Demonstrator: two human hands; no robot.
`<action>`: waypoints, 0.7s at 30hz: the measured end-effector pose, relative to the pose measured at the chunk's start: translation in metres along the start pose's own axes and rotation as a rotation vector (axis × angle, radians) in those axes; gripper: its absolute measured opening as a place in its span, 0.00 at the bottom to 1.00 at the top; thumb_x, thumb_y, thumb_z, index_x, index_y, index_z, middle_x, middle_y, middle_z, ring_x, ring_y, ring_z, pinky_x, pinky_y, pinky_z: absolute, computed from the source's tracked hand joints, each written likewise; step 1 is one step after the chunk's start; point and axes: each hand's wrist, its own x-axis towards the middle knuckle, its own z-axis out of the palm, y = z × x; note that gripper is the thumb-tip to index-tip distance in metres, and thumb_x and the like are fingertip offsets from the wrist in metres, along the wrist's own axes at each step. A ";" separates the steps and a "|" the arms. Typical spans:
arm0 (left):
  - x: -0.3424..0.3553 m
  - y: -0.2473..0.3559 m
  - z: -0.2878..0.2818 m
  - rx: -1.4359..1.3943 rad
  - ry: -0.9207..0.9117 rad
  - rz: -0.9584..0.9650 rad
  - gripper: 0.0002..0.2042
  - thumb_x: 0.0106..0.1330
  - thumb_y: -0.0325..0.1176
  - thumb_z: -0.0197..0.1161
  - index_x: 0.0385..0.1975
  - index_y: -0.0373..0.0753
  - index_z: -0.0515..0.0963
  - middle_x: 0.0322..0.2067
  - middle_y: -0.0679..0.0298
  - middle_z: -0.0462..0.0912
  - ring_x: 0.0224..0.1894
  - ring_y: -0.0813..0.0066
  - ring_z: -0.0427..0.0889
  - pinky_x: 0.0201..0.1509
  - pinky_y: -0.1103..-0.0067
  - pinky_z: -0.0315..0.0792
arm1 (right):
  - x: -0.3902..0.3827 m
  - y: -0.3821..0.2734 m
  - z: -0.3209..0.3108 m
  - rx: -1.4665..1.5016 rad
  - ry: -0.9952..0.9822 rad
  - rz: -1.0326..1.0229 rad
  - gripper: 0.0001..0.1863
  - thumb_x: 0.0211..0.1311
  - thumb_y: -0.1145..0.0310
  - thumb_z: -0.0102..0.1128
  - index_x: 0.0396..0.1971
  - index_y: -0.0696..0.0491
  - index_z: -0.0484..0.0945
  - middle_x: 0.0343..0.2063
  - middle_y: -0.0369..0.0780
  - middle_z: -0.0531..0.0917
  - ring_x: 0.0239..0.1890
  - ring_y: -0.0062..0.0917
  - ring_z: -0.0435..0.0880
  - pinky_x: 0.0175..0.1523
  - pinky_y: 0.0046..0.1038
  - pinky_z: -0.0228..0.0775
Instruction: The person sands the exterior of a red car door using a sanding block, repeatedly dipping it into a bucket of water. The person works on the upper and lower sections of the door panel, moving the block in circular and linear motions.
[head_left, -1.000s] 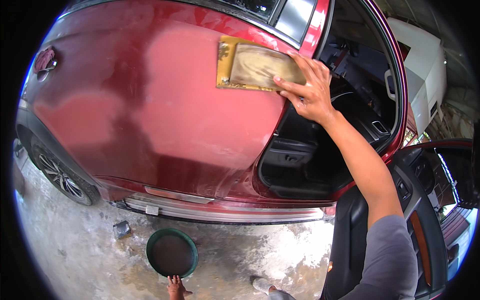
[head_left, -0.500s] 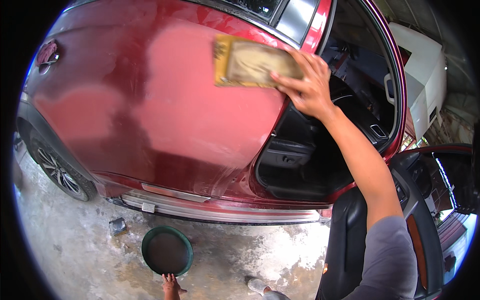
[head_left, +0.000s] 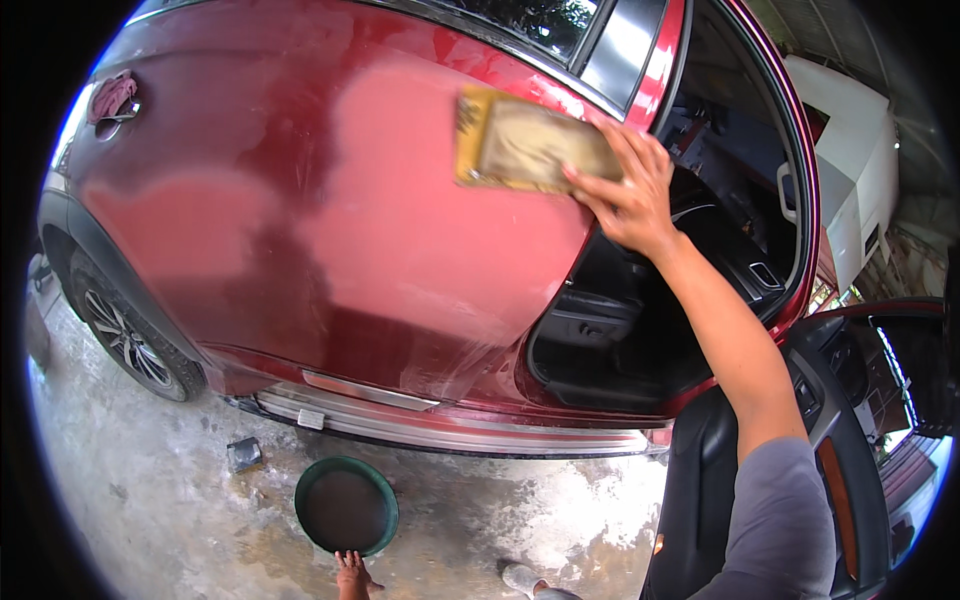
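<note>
In my right hand (head_left: 630,190) is a tan sanding block (head_left: 545,145) wrapped in yellowish sandpaper (head_left: 470,140). My fingers and thumb grip the block's right end, and it lies against the red car's rear door (head_left: 430,230), over a dull pink sanded patch. Motion slightly blurs the block. Low in the picture, my left hand (head_left: 352,575) has its fingers spread and holds nothing. Its fingertips overlap the near rim of a round green basin (head_left: 393,520) of murky water; whether they touch it I cannot tell.
A purple-pink cloth (head_left: 113,97) hangs at the car's rear left. On the wet concrete floor lies a small dark box-like piece (head_left: 244,455). A metal running board (head_left: 460,435) juts below the door. An opened front door (head_left: 700,500) stands at the right.
The whole scene has shifted slightly right and down in the view. My right hand still holds the sanding block, which sits at nearly the same part of the door. My left hand stays by the basin.
</note>
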 end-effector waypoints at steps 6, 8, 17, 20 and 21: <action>-0.010 0.016 -0.017 0.021 -0.004 -0.030 0.78 0.40 0.80 0.71 0.82 0.29 0.39 0.83 0.47 0.44 0.86 0.51 0.34 0.85 0.48 0.19 | 0.121 -0.015 0.042 -0.066 0.123 -0.119 0.22 0.59 0.57 0.76 0.54 0.24 0.90 0.72 0.39 0.74 0.70 0.36 0.72 0.69 0.42 0.58; -0.014 0.013 -0.018 0.013 0.001 -0.025 0.78 0.41 0.80 0.71 0.82 0.29 0.39 0.83 0.47 0.44 0.86 0.51 0.34 0.85 0.48 0.19 | 0.093 -0.015 0.029 -0.055 0.081 -0.096 0.21 0.58 0.58 0.76 0.53 0.26 0.91 0.72 0.41 0.75 0.68 0.39 0.74 0.69 0.42 0.59; -0.019 0.018 -0.028 0.119 -0.092 0.028 0.77 0.43 0.81 0.69 0.82 0.29 0.39 0.84 0.49 0.44 0.86 0.52 0.35 0.85 0.47 0.19 | 0.072 -0.001 0.021 -0.096 0.068 -0.141 0.19 0.58 0.57 0.75 0.52 0.29 0.92 0.72 0.43 0.75 0.68 0.42 0.76 0.67 0.44 0.59; -0.020 0.023 -0.037 0.070 -0.077 0.003 0.77 0.41 0.80 0.71 0.82 0.30 0.40 0.83 0.47 0.45 0.86 0.47 0.34 0.85 0.49 0.22 | 0.108 -0.007 0.024 -0.024 0.031 -0.083 0.18 0.58 0.59 0.73 0.51 0.34 0.92 0.71 0.52 0.73 0.69 0.45 0.72 0.69 0.46 0.61; -0.027 0.021 -0.041 0.035 -0.074 -0.021 0.77 0.41 0.80 0.71 0.82 0.29 0.40 0.83 0.47 0.45 0.86 0.47 0.34 0.85 0.49 0.22 | 0.109 -0.005 0.026 -0.051 0.063 -0.134 0.18 0.59 0.58 0.74 0.51 0.31 0.92 0.72 0.46 0.73 0.69 0.43 0.73 0.67 0.45 0.61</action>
